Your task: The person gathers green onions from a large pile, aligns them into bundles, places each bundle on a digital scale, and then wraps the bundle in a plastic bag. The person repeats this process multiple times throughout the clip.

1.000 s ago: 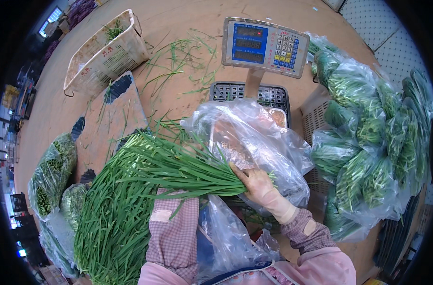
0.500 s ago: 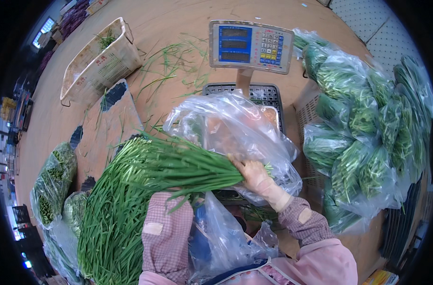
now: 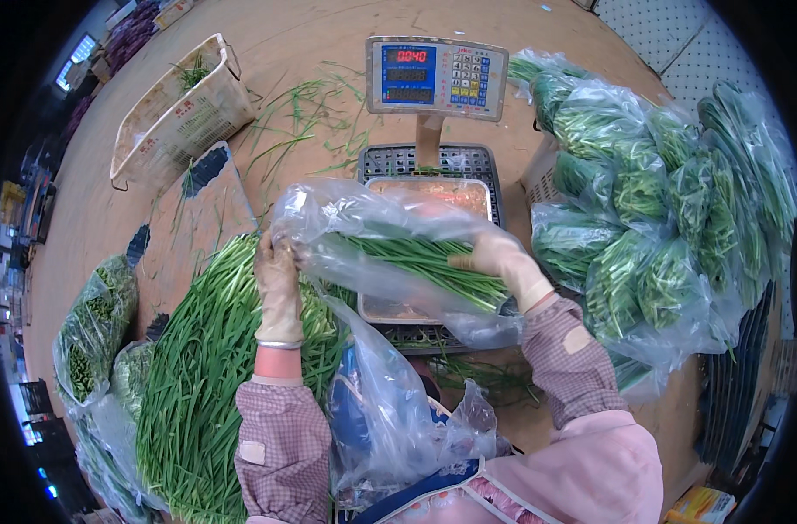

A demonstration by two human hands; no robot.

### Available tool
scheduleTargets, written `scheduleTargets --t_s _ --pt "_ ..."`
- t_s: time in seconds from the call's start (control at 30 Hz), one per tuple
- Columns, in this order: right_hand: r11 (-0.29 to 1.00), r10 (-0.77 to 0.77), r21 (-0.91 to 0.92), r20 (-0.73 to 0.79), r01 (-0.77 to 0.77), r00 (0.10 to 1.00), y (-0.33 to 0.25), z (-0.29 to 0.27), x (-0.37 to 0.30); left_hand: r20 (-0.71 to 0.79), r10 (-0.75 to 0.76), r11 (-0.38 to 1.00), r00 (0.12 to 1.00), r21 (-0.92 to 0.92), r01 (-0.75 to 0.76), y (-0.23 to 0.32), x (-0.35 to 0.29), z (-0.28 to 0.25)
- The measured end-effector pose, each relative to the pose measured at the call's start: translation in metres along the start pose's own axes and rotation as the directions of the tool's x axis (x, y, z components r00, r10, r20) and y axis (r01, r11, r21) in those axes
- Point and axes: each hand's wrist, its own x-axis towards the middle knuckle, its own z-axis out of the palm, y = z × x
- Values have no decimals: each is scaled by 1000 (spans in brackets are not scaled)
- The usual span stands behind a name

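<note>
There was the left hand (image 3: 279, 288), up at the left end of the clear bag (image 3: 337, 262), and I had it pinching the gathered film between its fingers. Over on the other side came the right hand (image 3: 501, 262), fingers laid across the bunch (image 3: 416, 262) near its right end; how tightly they closed underneath, I could not tell.

And the bunch! It lay sideways within the folds of that bag, long green blades showing through, right above the scale's pan (image 3: 484, 199). Whether the bag touched the pan, I couldn't say. Past it stood the display (image 3: 438, 79), its top row lit red.

Just beside the left forearm I had the big pile (image 3: 202, 384) of loose greens, spilling toward the near edge of my view. A second clear film (image 3: 385, 402) hung over the lap, between the two sleeves. Far off to the left sat a tilted pale crate (image 3: 197, 122), with stray blades (image 3: 289, 122) strewn to its right, and away on the right rose a heap of filled bags (image 3: 638, 210).
</note>
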Motion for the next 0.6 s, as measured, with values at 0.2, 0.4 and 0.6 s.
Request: scheduleTargets --t_s 0.2,0.4,0.6 --pt "678 293 723 -97 -135 951 8 -13 26 120 660 597 741 516 -615 22 -25 41" --pt "778 417 579 -183 -245 890 52 46 37 690 293 268 662 606 -749 16 -39 70" --pt "846 529 5 -132 -533 838 27 47 11 643 301 -32 704 744 -667 21 10 42"
